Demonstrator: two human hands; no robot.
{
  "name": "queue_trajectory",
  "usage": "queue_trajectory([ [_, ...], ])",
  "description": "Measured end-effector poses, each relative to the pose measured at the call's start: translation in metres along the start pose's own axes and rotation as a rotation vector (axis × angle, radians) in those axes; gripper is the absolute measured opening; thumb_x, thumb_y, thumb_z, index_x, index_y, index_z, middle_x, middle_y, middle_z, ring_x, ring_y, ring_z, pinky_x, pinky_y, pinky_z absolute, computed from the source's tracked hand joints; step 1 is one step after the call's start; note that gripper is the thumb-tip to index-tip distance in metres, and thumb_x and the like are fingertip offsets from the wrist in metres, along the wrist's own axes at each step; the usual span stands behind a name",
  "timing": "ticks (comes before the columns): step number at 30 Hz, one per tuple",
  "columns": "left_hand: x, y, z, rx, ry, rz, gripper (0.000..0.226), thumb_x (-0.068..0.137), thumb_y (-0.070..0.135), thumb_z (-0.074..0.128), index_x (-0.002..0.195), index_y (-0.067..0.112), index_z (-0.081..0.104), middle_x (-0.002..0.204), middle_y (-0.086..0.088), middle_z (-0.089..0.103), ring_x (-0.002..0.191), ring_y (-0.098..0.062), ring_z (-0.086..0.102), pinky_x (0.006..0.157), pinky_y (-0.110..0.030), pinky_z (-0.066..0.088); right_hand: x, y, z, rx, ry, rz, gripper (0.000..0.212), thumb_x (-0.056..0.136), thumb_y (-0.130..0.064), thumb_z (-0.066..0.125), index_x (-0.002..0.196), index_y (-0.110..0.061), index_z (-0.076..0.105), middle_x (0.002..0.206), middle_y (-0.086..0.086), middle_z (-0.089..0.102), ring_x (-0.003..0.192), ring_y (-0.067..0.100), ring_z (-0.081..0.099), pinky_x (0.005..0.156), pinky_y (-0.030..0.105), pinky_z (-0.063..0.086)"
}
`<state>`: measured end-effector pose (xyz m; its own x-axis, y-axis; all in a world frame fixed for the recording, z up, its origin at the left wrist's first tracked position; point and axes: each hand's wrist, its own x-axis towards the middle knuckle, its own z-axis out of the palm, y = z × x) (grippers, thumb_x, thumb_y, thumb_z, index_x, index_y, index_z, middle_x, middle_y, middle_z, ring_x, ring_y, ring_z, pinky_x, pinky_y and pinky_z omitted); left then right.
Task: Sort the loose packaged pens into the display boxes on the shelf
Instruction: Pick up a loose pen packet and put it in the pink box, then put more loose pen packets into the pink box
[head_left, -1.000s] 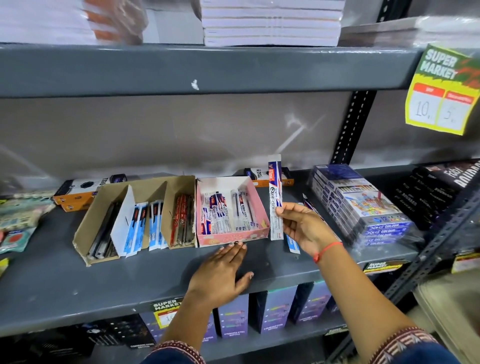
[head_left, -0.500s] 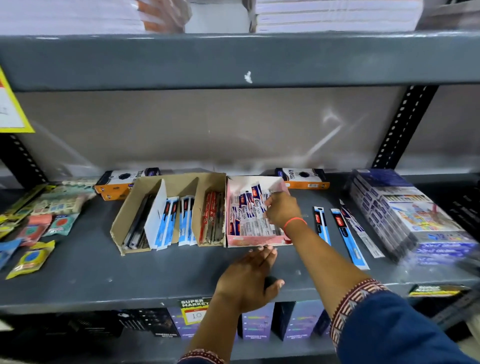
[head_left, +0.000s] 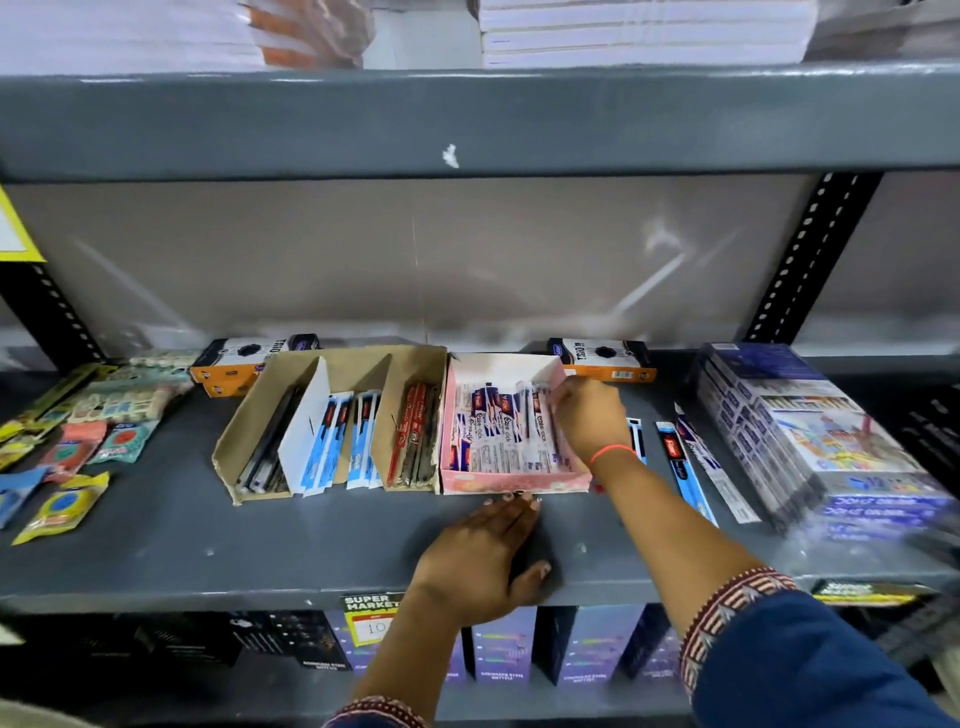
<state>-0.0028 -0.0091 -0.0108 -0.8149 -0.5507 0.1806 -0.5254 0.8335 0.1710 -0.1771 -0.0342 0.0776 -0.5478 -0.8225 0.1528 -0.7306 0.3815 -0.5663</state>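
On the grey metal shelf (head_left: 156, 545), the right hand (head_left: 589, 418) reaches into the right side of the pink cardboard display box (head_left: 514, 480), fingers (head_left: 558, 400) bunched over the white-and-blue packaged pens (head_left: 498, 431) lying inside; whether they pinch one I cannot tell. Left hand (head_left: 480, 561) rests flat on the shelf just in front of that box, fingers together, fingertips at its front wall. Three loose packaged pens (head_left: 685, 478) lie on the shelf right of the box, beside the shrink-wrapped stack of colour-pencil boxes (head_left: 810, 431); the brown divided cardboard box (head_left: 332, 415) stands touching the pink one's left side.
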Motion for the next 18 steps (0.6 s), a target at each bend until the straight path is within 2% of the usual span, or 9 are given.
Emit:
queue_trajectory([
  [2,0.000,-0.001,0.000,0.007,0.014,0.006,0.065,0.090,0.055,0.032,0.143,0.021,0.017,0.152,-0.001,0.023,0.137,-0.016,0.017,0.104,-0.019,0.004,-0.004,0.017,-0.008,0.040,0.085,0.061,0.032,0.086,0.001,0.042,0.097,-0.004,0.071,0.100,0.025,0.071,0.090,0.040,0.066,0.073,0.031,0.049],
  [4,0.000,-0.002,0.000,0.014,0.011,0.010,0.064,0.091,0.055,0.031,0.143,0.023,0.015,0.152,0.000,0.022,0.138,-0.015,0.015,0.102,-0.019,0.001,-0.012,0.037,-0.013,0.021,0.127,0.134,0.030,0.086,0.000,0.043,0.099,-0.003,0.070,0.102,0.026,0.070,0.093,0.041,0.065,0.070,0.030,0.046],
  [7,0.000,-0.004,0.003,0.024,-0.028,0.001,0.064,0.091,0.057,0.025,0.144,0.025,0.009,0.153,0.003,0.014,0.138,-0.011,0.008,0.103,-0.020,-0.003,-0.026,0.060,-0.016,-0.075,0.165,0.178,0.029,0.082,0.003,0.045,0.102,-0.002,0.065,0.108,0.027,0.065,0.102,0.043,0.059,0.075,0.040,0.049],
  [10,0.002,-0.004,0.004,0.049,-0.050,0.012,0.064,0.092,0.057,0.021,0.144,0.023,0.005,0.154,0.003,0.010,0.138,-0.010,0.004,0.104,-0.021,-0.007,-0.033,0.072,-0.022,-0.126,0.215,0.191,0.036,0.082,0.005,0.045,0.110,-0.004,0.066,0.115,0.024,0.060,0.108,0.042,0.051,0.080,0.042,0.047],
  [13,0.001,-0.004,0.005,0.037,-0.051,0.019,0.064,0.092,0.056,0.022,0.144,0.022,0.005,0.154,0.002,0.009,0.139,-0.010,0.003,0.105,-0.021,-0.007,-0.037,0.079,-0.030,-0.153,0.218,0.252,0.036,0.083,0.001,0.046,0.114,-0.005,0.064,0.119,0.024,0.057,0.111,0.042,0.050,0.084,0.043,0.047],
  [18,0.001,-0.005,0.006,-0.004,-0.043,0.034,0.066,0.091,0.058,0.019,0.144,0.022,0.003,0.154,0.003,0.006,0.138,-0.009,0.001,0.105,-0.021,-0.009,-0.032,0.093,-0.041,-0.219,0.170,0.394,0.035,0.085,0.003,0.041,0.115,0.005,0.057,0.121,0.028,0.057,0.114,0.043,0.053,0.091,0.046,0.047],
])
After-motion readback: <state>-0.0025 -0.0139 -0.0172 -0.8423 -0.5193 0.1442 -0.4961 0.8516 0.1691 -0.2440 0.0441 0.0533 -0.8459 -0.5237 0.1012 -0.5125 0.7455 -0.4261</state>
